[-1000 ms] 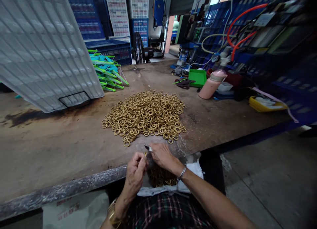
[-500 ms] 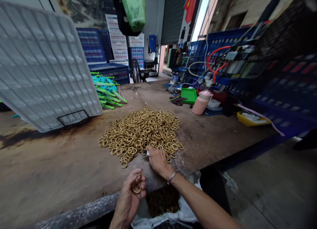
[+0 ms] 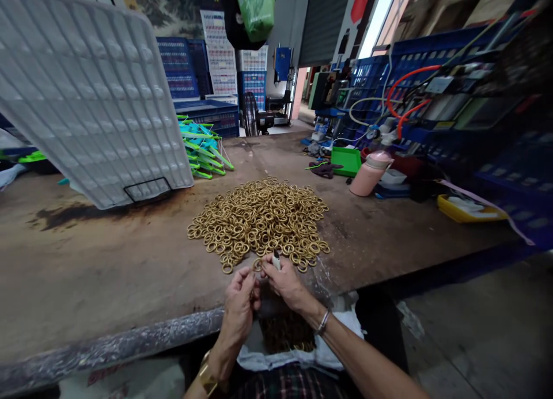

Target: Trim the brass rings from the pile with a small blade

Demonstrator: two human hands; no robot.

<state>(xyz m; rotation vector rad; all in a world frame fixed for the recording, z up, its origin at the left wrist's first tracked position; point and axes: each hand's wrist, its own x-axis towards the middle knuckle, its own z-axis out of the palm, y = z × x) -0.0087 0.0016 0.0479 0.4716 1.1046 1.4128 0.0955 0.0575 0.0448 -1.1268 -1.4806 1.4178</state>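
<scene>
A brass-coloured ring (image 3: 258,265) is between the fingertips of both my hands, just in front of a heap of similar rings (image 3: 263,215) on the worktable. My left hand (image 3: 242,295) is closed, thumb and fingers pinching at the ring's left side; what else lies in its palm is hidden. My right hand (image 3: 283,281) meets the ring from the right. It also grips a small white-handled tool with a dark tip (image 3: 276,261), which looks like a short blade. Below the table edge, an open white sack (image 3: 268,360) holds dark rings in shadow.
A ribbed white plastic tray (image 3: 108,99) stands tilted at left, beside green and blue plastic parts (image 3: 203,148). To the right are a pink bottle (image 3: 370,174), a green tray (image 3: 345,161) and a yellow tray (image 3: 470,209). Blue crates (image 3: 432,48) rise behind a machine with orange hoses.
My right hand has come back from the heap's edge to meet my left hand, a ring now between them. My left hand has moved up and right. The view has turned slightly left.
</scene>
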